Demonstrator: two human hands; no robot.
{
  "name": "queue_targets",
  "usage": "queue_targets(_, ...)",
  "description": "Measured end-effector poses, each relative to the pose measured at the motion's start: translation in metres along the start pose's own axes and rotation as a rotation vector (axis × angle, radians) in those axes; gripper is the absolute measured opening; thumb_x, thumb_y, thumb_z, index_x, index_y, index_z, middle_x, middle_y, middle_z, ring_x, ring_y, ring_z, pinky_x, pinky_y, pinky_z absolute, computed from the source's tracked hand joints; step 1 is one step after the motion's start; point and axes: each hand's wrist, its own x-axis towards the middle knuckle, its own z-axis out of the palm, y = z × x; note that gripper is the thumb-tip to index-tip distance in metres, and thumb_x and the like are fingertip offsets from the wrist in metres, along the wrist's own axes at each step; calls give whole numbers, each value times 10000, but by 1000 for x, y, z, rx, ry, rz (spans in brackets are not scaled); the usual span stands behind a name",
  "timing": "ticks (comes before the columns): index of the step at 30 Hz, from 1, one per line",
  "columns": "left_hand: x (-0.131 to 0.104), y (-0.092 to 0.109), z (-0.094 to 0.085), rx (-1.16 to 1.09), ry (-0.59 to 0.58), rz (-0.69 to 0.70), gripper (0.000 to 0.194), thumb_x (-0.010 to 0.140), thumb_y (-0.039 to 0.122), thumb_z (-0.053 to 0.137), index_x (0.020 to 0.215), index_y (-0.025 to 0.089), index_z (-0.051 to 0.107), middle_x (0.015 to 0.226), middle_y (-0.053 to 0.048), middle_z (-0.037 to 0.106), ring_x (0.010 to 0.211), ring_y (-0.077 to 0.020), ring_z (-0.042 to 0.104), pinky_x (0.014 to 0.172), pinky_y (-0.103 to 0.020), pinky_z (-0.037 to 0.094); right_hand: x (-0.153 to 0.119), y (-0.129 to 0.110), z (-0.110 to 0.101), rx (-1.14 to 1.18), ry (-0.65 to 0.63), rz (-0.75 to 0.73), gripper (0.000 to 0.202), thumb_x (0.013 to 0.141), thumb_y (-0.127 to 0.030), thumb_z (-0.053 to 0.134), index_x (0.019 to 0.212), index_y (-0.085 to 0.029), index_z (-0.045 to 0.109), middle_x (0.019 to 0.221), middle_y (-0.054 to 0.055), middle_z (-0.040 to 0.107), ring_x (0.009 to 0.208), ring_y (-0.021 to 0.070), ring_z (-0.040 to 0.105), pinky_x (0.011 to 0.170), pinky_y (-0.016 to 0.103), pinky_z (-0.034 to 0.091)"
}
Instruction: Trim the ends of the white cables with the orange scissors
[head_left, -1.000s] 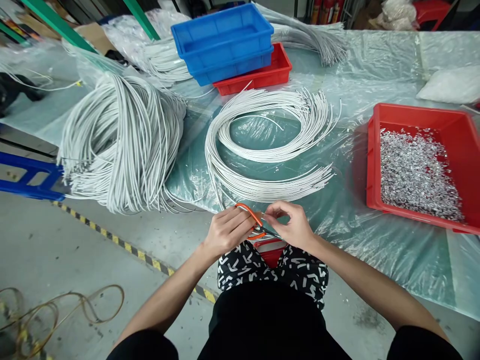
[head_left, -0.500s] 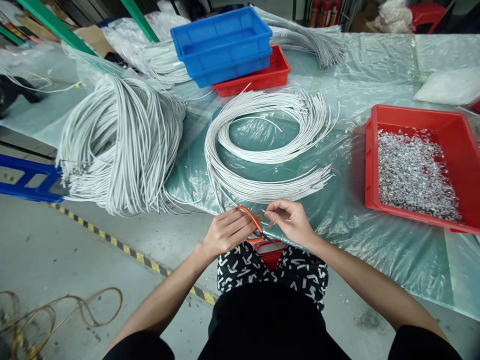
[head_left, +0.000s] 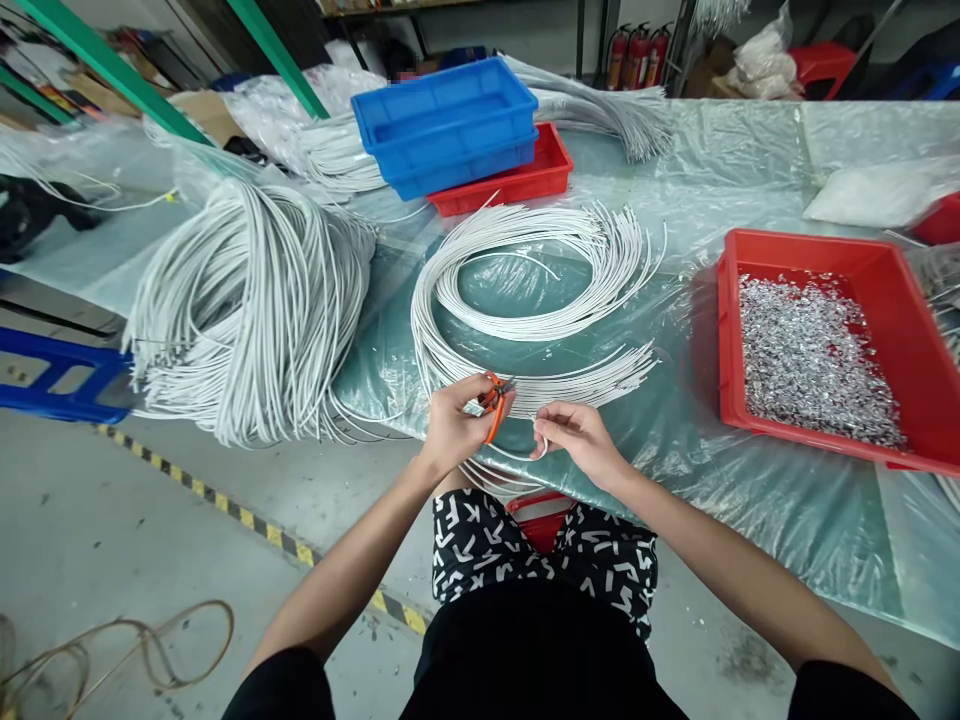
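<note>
White cable [head_left: 545,447] pinched at the table's near edge, orange-handled cutters beside it.
From here I see my right hand [head_left: 581,440] closed, thumb and fingers on the cable; my left hand [head_left: 457,425] is curled shut around the orange-handled cutters [head_left: 495,398], just left. Beyond them, coiled white cables [head_left: 517,326] lie on the table [head_left: 660,440]; a bigger bundle [head_left: 262,300] sits left, a red tray [head_left: 892,300] of shiny bits right, blue trays [head_left: 450,105] far.
</note>
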Motion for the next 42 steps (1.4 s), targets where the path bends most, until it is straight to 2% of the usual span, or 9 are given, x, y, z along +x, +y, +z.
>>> queue_targets(5, 35, -13, 23, -105, -120, -180, 251, 799, 343, 676, 680, 122, 670, 641, -11, 600, 572, -98, 469, 570, -216, 403, 0, 0, 1, 56, -1, 59, 336, 724, -461, 787, 766, -167, 629, 654, -31, 624, 540, 120, 650, 585, 252, 547)
queue_targets(9, 65, -30, 46, -50, -268, -204, 304, 773, 379, 656, 636, 108, 650, 558, 30, 481, 537, -79, 365, 525, -207, 315, 1, 0, 1, 73, 3, 87, 347, 704, -462, 797, 758, -164, 627, 648, -37, 616, 541, 118, 647, 601, 256, 549)
queue_targets(13, 82, -42, 60, -8, -282, -194, 328, 732, 361, 660, 537, 105, 597, 498, 53, 357, 522, -69, 287, 506, -216, 238, 3, 1, -2, 97, 16, 94, 367, 678, -472, 807, 763, -159, 637, 661, -31, 622, 544, 120, 640, 597, 263, 545)
queue_targets(18, 86, -42, 61, -16, -216, -222, 316, 740, 359, 643, 564, 98, 615, 509, 43, 389, 521, -74, 325, 509, -221, 261, 5, 2, -4, 95, 9, 86, 365, 691, -482, 796, 752, -161, 632, 674, -23, 627, 551, 119, 634, 600, 267, 534)
queue_targets(22, 72, -26, 45, -58, -97, -256, 290, 802, 349, 590, 653, 104, 634, 586, 18, 481, 550, -84, 396, 529, -217, 328, 5, -1, -5, 126, 25, 87, 353, 691, -479, 796, 804, -170, 667, 683, -25, 626, 552, 121, 630, 607, 282, 548)
queue_targets(25, 46, -10, 27, -162, 2, -341, 207, 778, 310, 657, 712, 114, 674, 604, 12, 538, 565, -91, 456, 540, -208, 375, 5, -2, -4, 112, 26, 84, 341, 705, -477, 790, 811, -166, 698, 676, -22, 620, 560, 128, 636, 613, 287, 554)
queue_targets(29, 1, 4, 10, -253, -55, -445, 173, 750, 293, 727, 781, 123, 733, 668, -16, 651, 590, -113, 548, 558, -211, 447, 4, -1, -3, 118, 43, 26, 306, 698, -447, 812, 730, -173, 680, 658, -21, 624, 596, 133, 631, 639, 295, 566)
queue_targets(34, -32, 11, 11, -315, -91, -463, 162, 753, 271, 749, 838, 134, 768, 764, -45, 726, 675, -152, 640, 639, -231, 512, 3, 4, -2, 101, 9, -46, 296, 665, -411, 846, 689, -180, 661, 694, -18, 648, 611, 131, 625, 652, 307, 578)
queue_targets(42, -41, 15, 13, -239, -84, -431, 142, 770, 224, 738, 898, 186, 787, 775, -13, 717, 688, -142, 620, 675, -235, 500, 2, 4, -1, -3, -7, -78, 275, 696, -402, 829, 688, -186, 659, 666, -23, 635, 593, 143, 652, 644, 314, 574)
